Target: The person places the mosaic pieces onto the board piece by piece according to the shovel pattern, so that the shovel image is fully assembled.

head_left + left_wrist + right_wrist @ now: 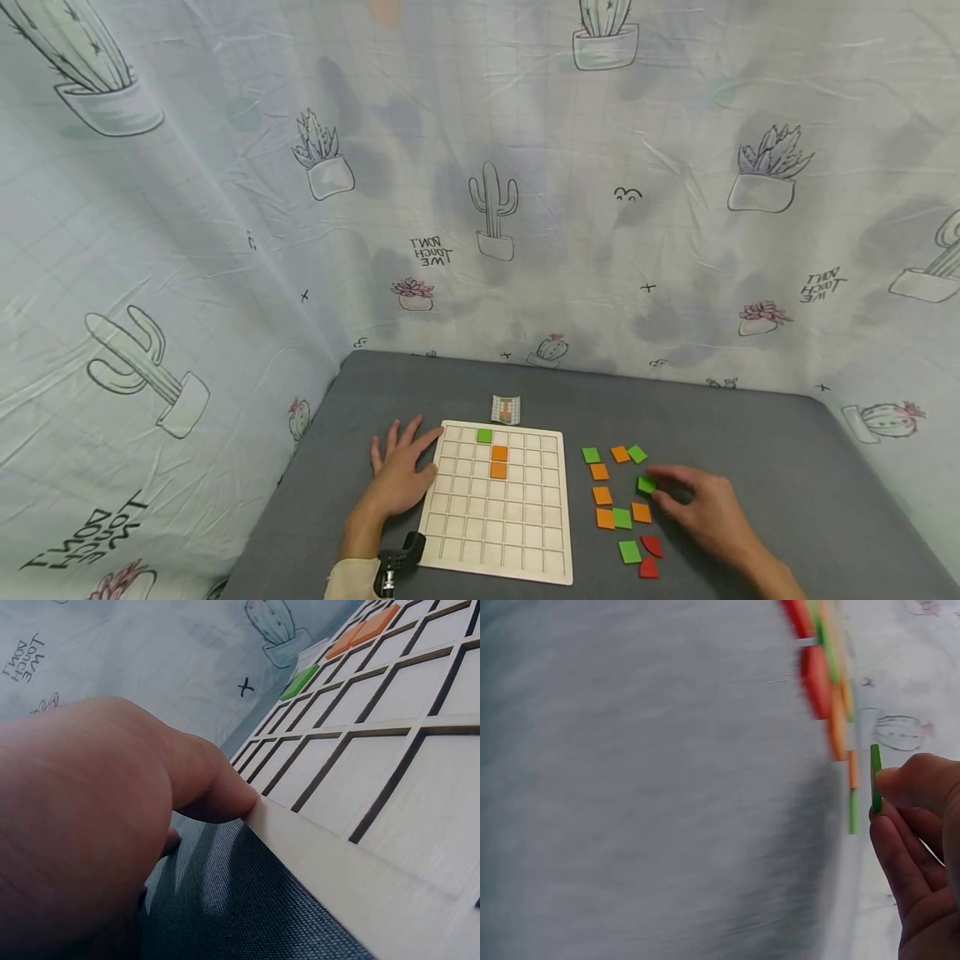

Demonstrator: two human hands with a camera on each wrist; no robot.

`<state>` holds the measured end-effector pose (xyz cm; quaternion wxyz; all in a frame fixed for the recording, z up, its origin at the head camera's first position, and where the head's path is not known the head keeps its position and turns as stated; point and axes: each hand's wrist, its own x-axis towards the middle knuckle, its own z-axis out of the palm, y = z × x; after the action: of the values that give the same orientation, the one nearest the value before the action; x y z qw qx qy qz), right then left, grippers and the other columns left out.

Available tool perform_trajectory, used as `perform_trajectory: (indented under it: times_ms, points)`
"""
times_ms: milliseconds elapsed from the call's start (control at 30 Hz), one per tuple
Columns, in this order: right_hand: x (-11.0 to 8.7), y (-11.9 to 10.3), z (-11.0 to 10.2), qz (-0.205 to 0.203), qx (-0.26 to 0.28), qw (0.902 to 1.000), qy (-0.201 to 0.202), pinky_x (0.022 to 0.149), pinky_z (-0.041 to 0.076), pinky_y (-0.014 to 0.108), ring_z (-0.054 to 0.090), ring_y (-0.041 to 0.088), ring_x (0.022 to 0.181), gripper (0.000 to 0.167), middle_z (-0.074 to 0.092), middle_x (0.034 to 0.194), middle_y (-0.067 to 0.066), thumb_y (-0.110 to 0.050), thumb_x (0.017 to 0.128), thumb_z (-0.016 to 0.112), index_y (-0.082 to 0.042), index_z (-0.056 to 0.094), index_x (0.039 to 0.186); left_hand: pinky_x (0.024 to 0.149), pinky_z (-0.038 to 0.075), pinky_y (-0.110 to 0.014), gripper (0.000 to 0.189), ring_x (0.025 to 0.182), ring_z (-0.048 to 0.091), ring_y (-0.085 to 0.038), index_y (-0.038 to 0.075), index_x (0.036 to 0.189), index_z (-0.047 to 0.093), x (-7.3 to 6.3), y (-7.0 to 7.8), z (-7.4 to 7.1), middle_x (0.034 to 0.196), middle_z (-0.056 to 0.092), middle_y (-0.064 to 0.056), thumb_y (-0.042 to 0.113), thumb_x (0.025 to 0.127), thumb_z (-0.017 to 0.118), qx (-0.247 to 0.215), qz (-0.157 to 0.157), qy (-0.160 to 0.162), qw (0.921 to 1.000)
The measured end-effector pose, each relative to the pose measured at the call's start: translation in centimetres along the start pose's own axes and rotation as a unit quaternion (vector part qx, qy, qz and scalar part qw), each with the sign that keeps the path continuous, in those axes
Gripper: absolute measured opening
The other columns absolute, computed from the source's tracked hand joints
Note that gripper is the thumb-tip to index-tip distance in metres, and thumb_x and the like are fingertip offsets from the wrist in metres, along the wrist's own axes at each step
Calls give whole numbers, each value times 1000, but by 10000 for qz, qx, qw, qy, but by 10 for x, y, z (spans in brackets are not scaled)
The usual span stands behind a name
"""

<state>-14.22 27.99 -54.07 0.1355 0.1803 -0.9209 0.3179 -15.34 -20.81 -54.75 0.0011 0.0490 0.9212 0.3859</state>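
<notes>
A pale wooden grid board (495, 533) lies on the grey table. Set in its upper cells are one green square tile (484, 436) and two orange square tiles (498, 462), one below the other. My left hand (401, 477) rests at the board's left edge with fingers spread; in the left wrist view its thumb (225, 791) touches the rim. To the right of the board, my right hand (701, 504) pinches a green tile (646, 485) between thumb and fingers. In the right wrist view that green tile (876, 778) is seen edge-on, apart from the table.
Loose orange tiles (602, 496), green tiles (629, 552) and red curved-edged pieces (649, 568) lie between the board and my right hand. A small printed pattern card (506, 409) lies behind the board. A cactus-print cloth (555, 208) hangs around the table's back and sides.
</notes>
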Motion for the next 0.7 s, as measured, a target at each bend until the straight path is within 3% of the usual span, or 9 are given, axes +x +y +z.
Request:
perform_trajectory:
  times_ms: [200, 400, 700]
  points:
    - [12, -12, -5, -397, 84, 9991, 94, 77, 68, 32, 79, 5, 92, 40, 85, 109, -1, 3, 80, 93, -9, 84, 117, 125, -13, -80, 62, 167, 5, -56, 15, 158, 61, -1, -1, -1, 178, 31, -24, 5, 97, 67, -22, -27, 1, 10000]
    - [30, -33, -7, -415, 74, 9991, -109, 80, 69, 42, 79, 9, 95, 40, 83, 113, -6, -1, 84, 92, -14, 83, 122, 125, -13, -79, 62, 167, 4, -56, 16, 158, 61, -1, -1, 0, 178, 30, -25, 5, 97, 67, -69, -38, 3, 10000]
    - [56, -57, 2, -973, 94, 9952, -13, 78, 68, 45, 80, 12, 94, 41, 84, 111, -7, -1, 84, 92, -15, 83, 122, 125, -14, -79, 61, 167, 3, -56, 16, 159, 60, -1, 0, 0, 178, 29, -24, 6, 98, 67, -48, 3, -44, 10000]
